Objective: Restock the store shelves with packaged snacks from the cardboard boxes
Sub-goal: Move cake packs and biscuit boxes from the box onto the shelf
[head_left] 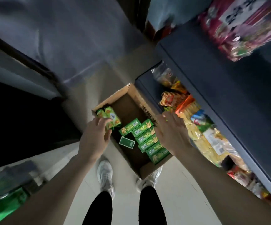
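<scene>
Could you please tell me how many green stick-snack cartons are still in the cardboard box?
7 visible: six cartons in a row along the right wall of the cardboard box, one standing on end beside them. The right hand may hide more.

The cardboard box (132, 109) sits on the floor (177, 189) at frame centre, snack cartons (145, 138) inside along its right wall; shelves (229, 88) stand to its right.

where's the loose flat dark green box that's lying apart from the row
In the head view, the flat dark green box lies on the floor of the cardboard box, between the left hand and the row of green snack boxes.
</scene>
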Motion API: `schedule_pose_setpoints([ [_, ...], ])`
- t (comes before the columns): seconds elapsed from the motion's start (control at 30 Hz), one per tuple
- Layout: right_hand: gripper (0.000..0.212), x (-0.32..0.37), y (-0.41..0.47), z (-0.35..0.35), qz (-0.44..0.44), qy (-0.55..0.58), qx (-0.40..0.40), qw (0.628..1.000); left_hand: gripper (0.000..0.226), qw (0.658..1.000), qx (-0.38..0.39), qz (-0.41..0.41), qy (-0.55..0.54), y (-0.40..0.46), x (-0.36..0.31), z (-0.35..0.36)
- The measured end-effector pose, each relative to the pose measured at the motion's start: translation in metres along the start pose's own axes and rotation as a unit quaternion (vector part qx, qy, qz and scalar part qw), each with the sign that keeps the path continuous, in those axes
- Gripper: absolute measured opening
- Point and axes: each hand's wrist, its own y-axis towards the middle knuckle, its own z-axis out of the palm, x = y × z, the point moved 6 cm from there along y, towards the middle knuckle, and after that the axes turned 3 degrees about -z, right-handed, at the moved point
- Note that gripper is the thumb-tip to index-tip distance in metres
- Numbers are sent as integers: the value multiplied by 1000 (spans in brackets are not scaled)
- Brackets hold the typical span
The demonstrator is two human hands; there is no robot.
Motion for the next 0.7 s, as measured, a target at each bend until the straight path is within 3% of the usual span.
schedule_pose_setpoints([
  [0.27, 53, -21, 15, 189, -28, 0, 185, 982, 44, 996, 84, -30, 24, -4, 70, 165],
  [0.7, 79, -33, 92, 344, -53, 18, 266, 962, 68, 974, 211, -40, 66, 25, 110, 329],
])
